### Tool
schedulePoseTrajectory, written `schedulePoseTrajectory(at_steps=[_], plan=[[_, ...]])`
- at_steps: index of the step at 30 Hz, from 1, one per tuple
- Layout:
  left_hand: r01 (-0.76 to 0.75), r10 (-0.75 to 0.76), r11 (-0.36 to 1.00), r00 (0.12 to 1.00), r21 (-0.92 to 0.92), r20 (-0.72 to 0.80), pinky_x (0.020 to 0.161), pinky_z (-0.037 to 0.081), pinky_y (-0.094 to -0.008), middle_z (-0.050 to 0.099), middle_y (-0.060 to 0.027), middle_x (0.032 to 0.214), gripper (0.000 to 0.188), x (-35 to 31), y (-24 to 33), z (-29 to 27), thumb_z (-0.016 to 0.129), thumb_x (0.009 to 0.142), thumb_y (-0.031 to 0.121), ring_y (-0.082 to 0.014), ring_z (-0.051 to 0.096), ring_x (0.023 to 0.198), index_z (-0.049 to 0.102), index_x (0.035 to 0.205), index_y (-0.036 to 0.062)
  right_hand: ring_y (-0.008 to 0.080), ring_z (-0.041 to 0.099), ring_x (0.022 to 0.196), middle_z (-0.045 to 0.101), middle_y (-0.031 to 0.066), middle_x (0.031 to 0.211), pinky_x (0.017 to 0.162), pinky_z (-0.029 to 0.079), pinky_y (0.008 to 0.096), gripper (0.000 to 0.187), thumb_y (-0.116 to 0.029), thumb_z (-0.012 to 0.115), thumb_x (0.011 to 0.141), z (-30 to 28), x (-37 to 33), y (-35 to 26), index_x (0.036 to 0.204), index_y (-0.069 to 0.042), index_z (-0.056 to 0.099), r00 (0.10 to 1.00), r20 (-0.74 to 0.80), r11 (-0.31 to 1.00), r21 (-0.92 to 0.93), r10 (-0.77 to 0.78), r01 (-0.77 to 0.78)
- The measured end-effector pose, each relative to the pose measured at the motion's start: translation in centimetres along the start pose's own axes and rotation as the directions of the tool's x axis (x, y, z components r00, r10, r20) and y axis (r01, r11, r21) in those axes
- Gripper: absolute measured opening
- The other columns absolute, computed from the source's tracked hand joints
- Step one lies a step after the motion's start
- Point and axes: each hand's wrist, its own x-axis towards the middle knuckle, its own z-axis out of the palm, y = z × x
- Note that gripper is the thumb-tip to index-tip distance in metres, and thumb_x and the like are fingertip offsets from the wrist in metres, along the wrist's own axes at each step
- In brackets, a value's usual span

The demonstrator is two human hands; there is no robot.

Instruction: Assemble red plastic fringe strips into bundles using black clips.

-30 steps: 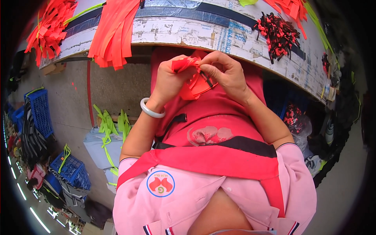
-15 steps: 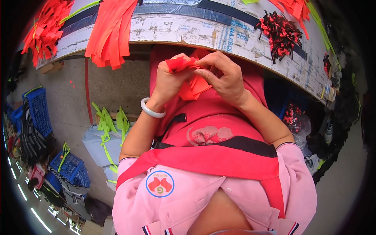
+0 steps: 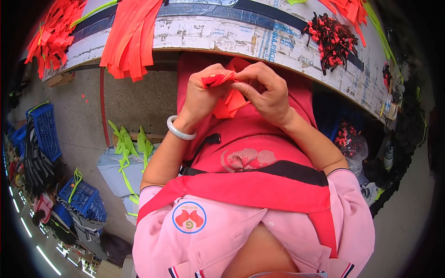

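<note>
A folded orange-red fabric strip (image 3: 230, 104) is held above my lap, just short of the table's near edge. My left hand (image 3: 204, 90) is closed round its bunched upper part, and the loose end hangs below the fingers. At the strip's right side my right hand (image 3: 266, 90) pinches the fabric between thumb and forefinger. Its exact grip point is partly hidden by the fingers. On the table at the left, a bundle of long orange-red strips (image 3: 132, 39) droops over the edge.
The table (image 3: 204, 34) curves across the far side. A pile of small red-and-black pieces (image 3: 331, 41) lies on its right part, more orange strips (image 3: 55, 34) at far left. Blue crates (image 3: 85, 199) stand on the left floor, near yellow-green strips (image 3: 123, 143) on pale sheets.
The bunched fabric in my left hand has turned a little and looks more tightly gathered. Both hands stay in nearly the same place.
</note>
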Motion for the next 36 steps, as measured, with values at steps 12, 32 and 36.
schedulePoseTrajectory(at_steps=[12, 32, 36], plan=[[-0.049, 0.052, 0.998, 0.995, -0.039, 0.08, 0.06, 0.043, -0.0216, 0.06, -0.0026, 0.082, 0.005, 0.3, -0.5, -0.4, 0.063, 0.083, -0.006, -0.0071, 0.055, 0.07, 0.065, 0.085, -0.0033, 0.011, 0.053, 0.064, 0.059, 0.0047, 0.079, 0.051, 0.041, 0.0247, 0.015, -0.009, 0.074, 0.08, -0.1, 0.2, -0.1, 0.092, -0.004, 0.066, 0.999, 0.043, 0.999, -0.024, -0.022, 0.023], [-0.062, 0.057, 0.996, 0.995, 0.059, 0.081, 0.062, 0.045, -0.0227, 0.063, -0.0022, 0.083, 0.008, 1.2, -0.6, 0.4, 0.065, 0.084, -0.002, -0.009, 0.058, 0.071, 0.068, 0.091, -0.0018, 0.0089, 0.053, 0.068, 0.059, 0.0042, 0.086, 0.06, 0.043, 0.0225, 0.012, -0.005, 0.071, 0.082, -1.1, 0.0, 0.4, 0.091, -0.001, 0.064, 0.979, 0.095, 0.976, 0.102, 0.183, -0.192], [0.126, -0.129, 0.991, 0.988, 0.044, 0.08, 0.06, 0.048, -0.0232, 0.065, -0.0019, 0.078, 0.007, 1.6, -0.2, 0.4, 0.066, 0.086, 0.002, -0.0092, 0.061, 0.067, 0.069, 0.092, 0.0005, 0.0084, 0.054, 0.072, 0.061, 0.0037, 0.087, 0.063, 0.044, 0.022, 0.014, -0.008, 0.071, 0.084, -1.6, -1.2, 3.1, 0.093, 0.001, 0.065, 0.944, 0.106, 0.925, 0.191, 0.312, -0.328]])
